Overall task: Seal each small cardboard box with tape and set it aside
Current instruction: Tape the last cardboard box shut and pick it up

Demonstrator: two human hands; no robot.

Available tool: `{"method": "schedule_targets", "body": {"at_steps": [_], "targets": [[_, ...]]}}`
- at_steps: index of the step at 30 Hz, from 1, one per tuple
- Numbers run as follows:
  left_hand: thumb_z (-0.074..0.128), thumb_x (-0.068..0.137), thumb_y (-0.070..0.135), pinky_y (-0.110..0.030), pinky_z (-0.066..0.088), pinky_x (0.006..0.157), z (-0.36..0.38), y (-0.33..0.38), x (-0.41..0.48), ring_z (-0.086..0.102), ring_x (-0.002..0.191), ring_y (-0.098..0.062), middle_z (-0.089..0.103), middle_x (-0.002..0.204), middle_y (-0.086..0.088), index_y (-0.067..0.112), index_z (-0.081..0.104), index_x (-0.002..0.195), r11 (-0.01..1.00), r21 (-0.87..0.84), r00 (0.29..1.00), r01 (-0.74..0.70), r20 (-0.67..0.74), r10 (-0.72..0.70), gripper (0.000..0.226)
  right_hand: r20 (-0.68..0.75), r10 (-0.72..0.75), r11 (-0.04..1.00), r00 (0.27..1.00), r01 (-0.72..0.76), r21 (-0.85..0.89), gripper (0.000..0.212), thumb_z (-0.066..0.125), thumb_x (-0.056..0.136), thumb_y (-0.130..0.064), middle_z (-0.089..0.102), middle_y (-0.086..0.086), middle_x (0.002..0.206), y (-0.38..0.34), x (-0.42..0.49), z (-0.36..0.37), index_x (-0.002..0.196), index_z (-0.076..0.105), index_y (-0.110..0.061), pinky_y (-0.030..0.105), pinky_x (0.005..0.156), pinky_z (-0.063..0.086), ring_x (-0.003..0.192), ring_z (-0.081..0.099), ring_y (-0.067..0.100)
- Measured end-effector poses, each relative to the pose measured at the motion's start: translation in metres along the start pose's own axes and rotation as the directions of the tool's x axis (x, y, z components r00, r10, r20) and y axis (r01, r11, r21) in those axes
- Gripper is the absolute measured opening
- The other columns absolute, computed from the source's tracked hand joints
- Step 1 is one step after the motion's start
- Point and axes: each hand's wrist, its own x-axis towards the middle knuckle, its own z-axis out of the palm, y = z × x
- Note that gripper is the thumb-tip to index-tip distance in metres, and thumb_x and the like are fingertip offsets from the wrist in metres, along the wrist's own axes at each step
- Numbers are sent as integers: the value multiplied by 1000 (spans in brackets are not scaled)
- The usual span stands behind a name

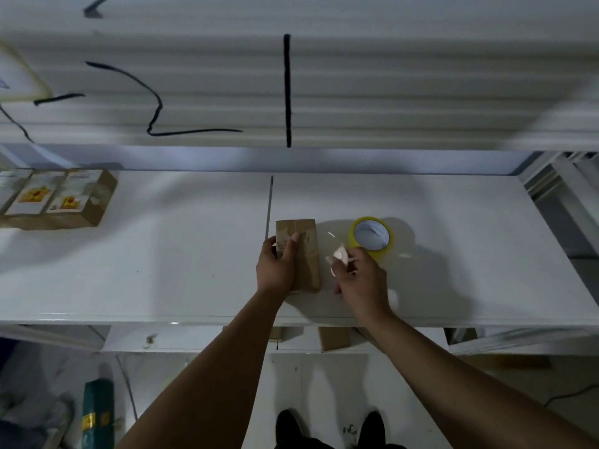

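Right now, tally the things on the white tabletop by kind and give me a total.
Plain cardboard box, under the left hand: 1
Labelled boxes, far left, blurred: 3 in view
Yellow tape roll: 1
Small pale item pinched by the right hand, unidentifiable: 1
Total: 6

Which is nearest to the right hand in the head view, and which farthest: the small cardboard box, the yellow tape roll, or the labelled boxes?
From the right hand, which pinches a small pale piece:
1. yellow tape roll, just beyond the hand.
2. small cardboard box, to its left, under the left hand.
3. labelled boxes, far left, at the back.
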Motion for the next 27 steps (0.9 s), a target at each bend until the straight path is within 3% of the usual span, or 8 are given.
{"method": "schedule_targets", "body": {"at_steps": [6, 9, 15, 17, 19, 21, 24, 27], "targets": [[63, 96, 62, -34, 53, 90, 0, 1, 0, 62, 106, -19, 65, 122, 2, 23, 53, 144, 1000, 6, 1000, 21, 15, -21, 63, -16, -169, 981, 985, 167, -95, 45, 62, 100, -42, 54, 2, 50, -16, 41, 13, 65, 54, -15, 40, 53, 44, 51, 56, 23], [63, 96, 61, -32, 51, 87, 0, 3, -3, 63, 104, -18, 64, 117, 4, 22, 54, 143, 1000, 2, 1000, 22, 16, -22, 62, 93, -198, 951, 976, 214, -224, 38, 61, 101, -39, 52, -2, 58, -17, 49, 18, 70, 55, -19, 34, 57, 31, 59, 52, 23], [64, 94, 63, -33, 53, 87, 0, 5, -3, 65, 105, -19, 67, 119, 2, 22, 56, 141, 999, -15, 999, 36, 4, -36, 63, 350, -104, 887, 931, 246, -390, 47, 59, 97, -22, 36, -1, 54, 17, 25, 5, 57, 35, -19, 34, 60, 31, 63, 48, 33], [64, 94, 64, -35, 55, 89, -1, 5, -4, 66, 106, -19, 68, 120, 1, 22, 57, 141, 999, -25, 999, 35, 2, -35, 63, 389, -67, 865, 919, 248, -436, 39, 57, 100, -33, 51, 4, 62, 28, 17, -5, 66, 45, -18, 38, 62, 41, 71, 55, 36], [64, 93, 65, -37, 58, 91, -4, 6, -4, 68, 107, -20, 71, 120, 1, 21, 59, 139, 998, -39, 999, 42, 7, -42, 64, 411, -38, 797, 911, 276, -538, 29, 49, 104, -44, 68, 12, 89, 32, 12, -15, 88, 56, -20, 39, 67, 46, 87, 63, 39], [63, 92, 68, -40, 59, 92, -10, 9, -5, 69, 106, -21, 73, 120, -2, 20, 63, 136, 996, -55, 998, 69, 9, -69, 65, 427, -2, 753, 904, 282, -594, 29, 42, 106, -46, 70, 17, 106, 31, 12, -22, 102, 55, -21, 40, 71, 47, 98, 65, 41], [59, 95, 68, -40, 56, 91, -19, 13, -11, 68, 107, -24, 73, 120, -3, 19, 66, 133, 998, -8, 994, 60, -92, -60, 62, 454, 77, 683, 888, 285, -673, 36, 36, 106, -53, 69, 18, 115, 22, 14, -29, 109, 54, -22, 42, 82, 50, 107, 65, 40], [63, 93, 66, -44, 58, 97, -29, 18, -26, 67, 108, -21, 69, 124, 0, 23, 62, 140, 999, -23, 984, 30, -177, -33, 64, 421, 89, 596, 903, 291, -749, 50, 29, 100, -72, 69, 11, 113, 10, 13, -33, 99, 49, -26, 40, 84, 49, 108, 66, 36]]}}
